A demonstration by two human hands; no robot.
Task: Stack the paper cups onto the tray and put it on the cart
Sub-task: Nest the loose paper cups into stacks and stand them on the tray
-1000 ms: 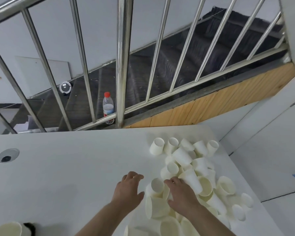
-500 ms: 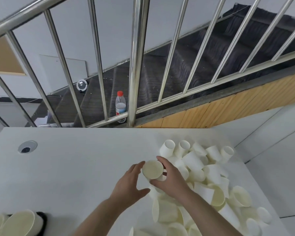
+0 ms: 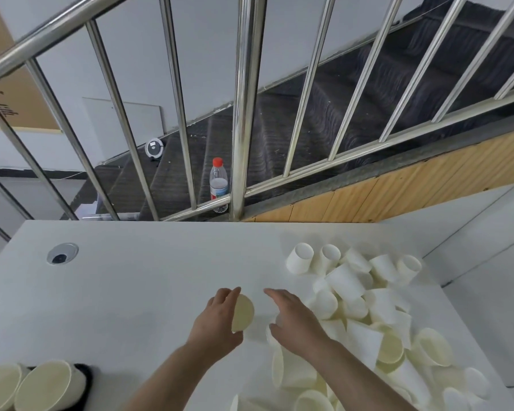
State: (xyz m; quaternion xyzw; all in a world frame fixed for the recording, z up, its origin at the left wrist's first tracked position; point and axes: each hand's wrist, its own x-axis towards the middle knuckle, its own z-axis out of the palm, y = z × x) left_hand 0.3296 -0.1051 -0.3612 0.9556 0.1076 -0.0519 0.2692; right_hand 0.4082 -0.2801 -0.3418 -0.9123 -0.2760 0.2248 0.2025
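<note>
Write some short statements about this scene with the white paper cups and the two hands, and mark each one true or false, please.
1. The left hand holds a white paper cup. True.
2. The right hand grips the clear plastic bottle with the red cap. False: the bottle stands beyond the steel railing, and the right hand holds nothing.
3. The loose pile of paper cups lies on the right part of the white table. True.
4. All cups in the pile stand upright. False: most lie tipped over.
</note>
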